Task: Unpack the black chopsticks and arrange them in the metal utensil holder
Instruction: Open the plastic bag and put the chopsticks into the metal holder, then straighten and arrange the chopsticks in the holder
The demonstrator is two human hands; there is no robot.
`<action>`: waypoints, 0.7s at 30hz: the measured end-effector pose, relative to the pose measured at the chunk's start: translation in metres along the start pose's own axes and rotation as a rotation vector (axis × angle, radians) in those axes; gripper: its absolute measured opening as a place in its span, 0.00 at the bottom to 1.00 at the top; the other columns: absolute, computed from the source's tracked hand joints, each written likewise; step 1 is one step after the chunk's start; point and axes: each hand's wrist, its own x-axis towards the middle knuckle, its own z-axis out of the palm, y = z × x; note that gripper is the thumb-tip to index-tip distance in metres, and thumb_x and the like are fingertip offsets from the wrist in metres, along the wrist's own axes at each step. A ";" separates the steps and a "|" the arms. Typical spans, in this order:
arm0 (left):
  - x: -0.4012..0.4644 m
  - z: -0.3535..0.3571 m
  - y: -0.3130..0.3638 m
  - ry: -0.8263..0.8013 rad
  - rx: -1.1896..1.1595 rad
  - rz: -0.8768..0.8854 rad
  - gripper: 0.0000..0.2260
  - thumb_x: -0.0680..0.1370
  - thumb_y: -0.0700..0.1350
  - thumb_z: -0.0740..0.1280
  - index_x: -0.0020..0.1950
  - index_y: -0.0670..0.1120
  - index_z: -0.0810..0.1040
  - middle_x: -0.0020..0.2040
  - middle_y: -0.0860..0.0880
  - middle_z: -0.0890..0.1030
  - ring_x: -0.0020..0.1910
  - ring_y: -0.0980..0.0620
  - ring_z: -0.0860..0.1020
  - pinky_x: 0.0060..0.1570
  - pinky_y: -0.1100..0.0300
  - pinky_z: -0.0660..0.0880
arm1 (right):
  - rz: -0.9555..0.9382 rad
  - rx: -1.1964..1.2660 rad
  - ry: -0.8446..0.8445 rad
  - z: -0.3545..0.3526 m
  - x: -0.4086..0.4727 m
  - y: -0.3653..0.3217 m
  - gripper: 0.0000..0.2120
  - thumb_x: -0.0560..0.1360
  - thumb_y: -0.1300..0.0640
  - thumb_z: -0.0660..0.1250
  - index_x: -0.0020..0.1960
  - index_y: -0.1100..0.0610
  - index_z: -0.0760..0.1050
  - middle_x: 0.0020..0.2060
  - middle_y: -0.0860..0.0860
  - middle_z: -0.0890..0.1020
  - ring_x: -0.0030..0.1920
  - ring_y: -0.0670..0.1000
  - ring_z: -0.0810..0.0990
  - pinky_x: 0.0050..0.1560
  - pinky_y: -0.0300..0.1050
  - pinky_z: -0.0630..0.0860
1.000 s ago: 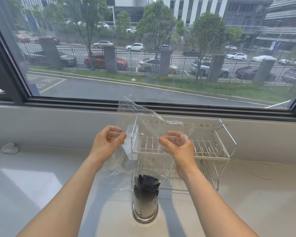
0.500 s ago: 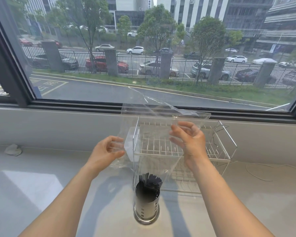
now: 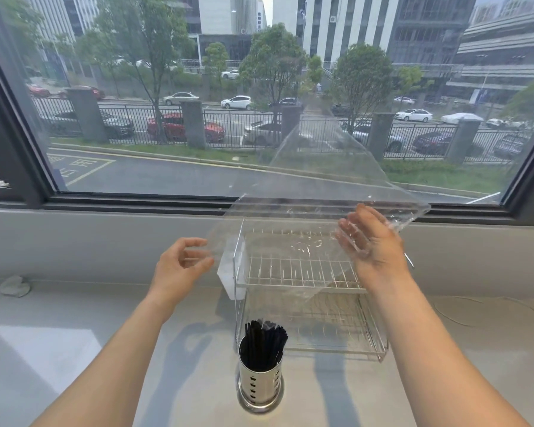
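The black chopsticks (image 3: 264, 342) stand bunched together in the metal utensil holder (image 3: 260, 386), which sits on the pale counter at the bottom centre. Above them the empty clear plastic bag (image 3: 315, 192) is lifted in front of the window. My right hand (image 3: 372, 245) grips the bag's right side, with the film wrapped over its fingers. My left hand (image 3: 179, 266) hovers at the bag's lower left edge. Its thumb and fingers are loosely curled and apart, with nothing pinched between them.
A two-tier white wire dish rack (image 3: 302, 291) stands right behind the holder against the window sill. A crumpled grey scrap (image 3: 14, 285) lies at the far left of the counter (image 3: 74, 349). A thin white cable (image 3: 487, 309) runs along the right.
My right hand has pulled the bag up and to the right, clear of the chopsticks, which stay in the holder. My left hand has let go of the bag's left edge.
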 end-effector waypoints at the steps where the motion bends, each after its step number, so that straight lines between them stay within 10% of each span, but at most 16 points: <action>1: 0.000 0.004 0.003 0.012 -0.015 0.002 0.11 0.75 0.45 0.76 0.54 0.57 0.81 0.50 0.50 0.85 0.51 0.50 0.82 0.43 0.60 0.73 | 0.023 0.025 0.026 -0.007 -0.001 -0.004 0.09 0.71 0.60 0.77 0.48 0.52 0.80 0.36 0.50 0.85 0.37 0.50 0.85 0.42 0.48 0.84; 7: -0.002 0.042 0.025 -0.038 -0.098 -0.005 0.09 0.77 0.41 0.74 0.55 0.51 0.81 0.47 0.49 0.86 0.43 0.52 0.86 0.50 0.54 0.81 | 0.172 -0.050 0.069 -0.081 -0.021 -0.012 0.04 0.73 0.53 0.75 0.45 0.51 0.81 0.44 0.51 0.86 0.46 0.54 0.84 0.57 0.58 0.79; 17: -0.033 0.102 -0.002 -0.328 0.099 -0.044 0.09 0.78 0.45 0.73 0.56 0.56 0.80 0.50 0.50 0.85 0.48 0.50 0.85 0.45 0.60 0.76 | 0.308 -0.275 0.572 -0.264 -0.087 0.041 0.07 0.78 0.65 0.68 0.53 0.56 0.77 0.37 0.55 0.88 0.39 0.55 0.86 0.39 0.47 0.79; 21: -0.043 0.098 -0.029 -0.266 0.145 -0.100 0.07 0.78 0.44 0.72 0.51 0.56 0.81 0.48 0.49 0.85 0.47 0.49 0.83 0.45 0.59 0.75 | 0.347 -0.474 0.737 -0.321 -0.118 0.066 0.04 0.71 0.64 0.75 0.47 0.62 0.84 0.53 0.59 0.85 0.55 0.60 0.82 0.64 0.58 0.76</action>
